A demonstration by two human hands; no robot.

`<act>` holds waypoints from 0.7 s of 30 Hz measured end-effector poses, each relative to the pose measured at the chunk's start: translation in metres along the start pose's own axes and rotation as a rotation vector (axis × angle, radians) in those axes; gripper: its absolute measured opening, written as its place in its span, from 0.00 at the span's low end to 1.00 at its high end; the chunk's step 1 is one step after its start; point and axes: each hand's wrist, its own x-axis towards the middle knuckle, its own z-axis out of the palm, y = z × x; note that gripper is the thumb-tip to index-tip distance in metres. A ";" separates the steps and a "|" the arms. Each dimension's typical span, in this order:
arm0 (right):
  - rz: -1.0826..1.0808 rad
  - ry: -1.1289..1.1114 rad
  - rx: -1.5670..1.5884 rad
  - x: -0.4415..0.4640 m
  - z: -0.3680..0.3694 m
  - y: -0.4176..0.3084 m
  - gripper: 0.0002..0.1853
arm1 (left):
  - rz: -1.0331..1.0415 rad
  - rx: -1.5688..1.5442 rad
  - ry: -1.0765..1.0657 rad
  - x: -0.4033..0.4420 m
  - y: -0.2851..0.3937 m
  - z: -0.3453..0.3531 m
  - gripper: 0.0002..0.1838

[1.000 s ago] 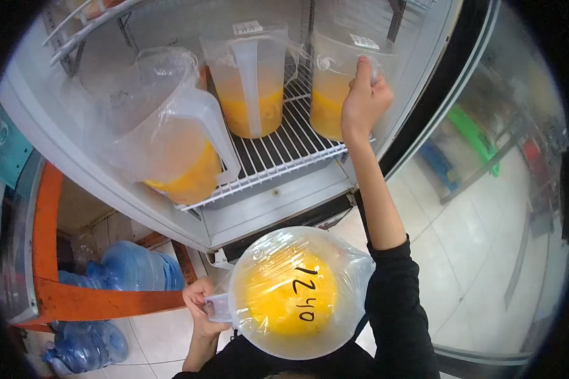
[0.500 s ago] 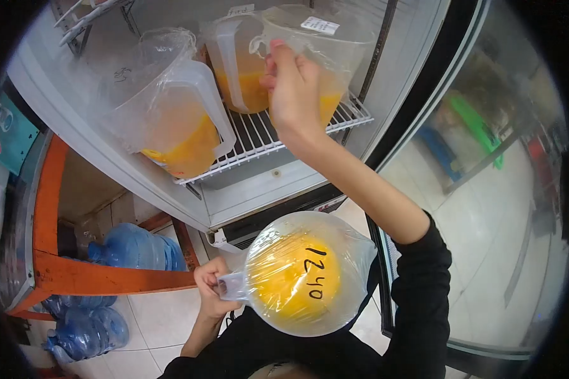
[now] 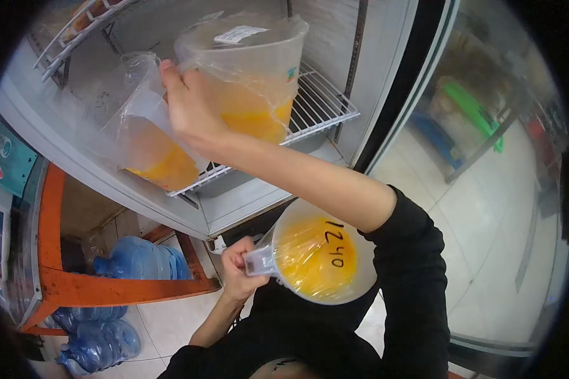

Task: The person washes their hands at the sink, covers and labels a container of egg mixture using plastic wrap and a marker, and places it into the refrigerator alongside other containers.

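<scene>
My left hand point(image 3: 241, 271) is closed around the handle of a translucent pitcher point(image 3: 367, 278) of yellow liquid, covered in plastic wrap marked "1240", in front of my body. Inside the fridge, my right hand point(image 3: 193, 104) is closed at the left side of a wrapped pitcher point(image 3: 259, 76) with a white label on top and yellow-orange liquid low inside. The hand hides that pitcher's handle. Just left of my right hand stands another wrapped pitcher point(image 3: 161, 151) with orange liquid, partly covered by the hand.
The pitchers are at a white wire shelf point(image 3: 322, 101) in the fridge. Its glass door point(image 3: 468, 252) stands open on the right. At left are an orange frame point(image 3: 120, 287) and several blue water jugs point(image 3: 139, 259). A higher rack point(image 3: 82, 35) is at upper left.
My right hand and the labelled pitcher have shifted left across the shelf, now hiding most of the pitcher behind. The "1240" pitcher sits slightly further right in view, partly behind my right arm.
</scene>
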 end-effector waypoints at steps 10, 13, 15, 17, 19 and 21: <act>0.121 -0.697 -0.794 -0.029 -0.096 -0.104 0.27 | 0.179 -0.043 0.054 0.053 0.025 0.070 0.12; -1.028 -0.587 -1.345 -0.053 -0.169 -0.137 0.19 | 0.044 -0.212 0.156 0.069 0.043 0.099 0.11; -1.060 -0.176 -1.470 -0.097 -0.199 -0.163 0.22 | 0.128 -0.239 0.088 0.078 0.038 0.107 0.09; -0.386 -0.044 -0.982 -0.141 -0.215 -0.171 0.25 | 0.296 -0.231 0.180 0.090 0.043 0.123 0.10; 0.046 0.153 -0.663 -0.190 -0.234 -0.135 0.16 | 0.409 -0.257 0.285 0.111 0.040 0.136 0.11; 0.526 0.126 -0.726 -0.221 -0.257 -0.060 0.17 | 0.498 -0.286 0.296 0.126 0.034 0.149 0.13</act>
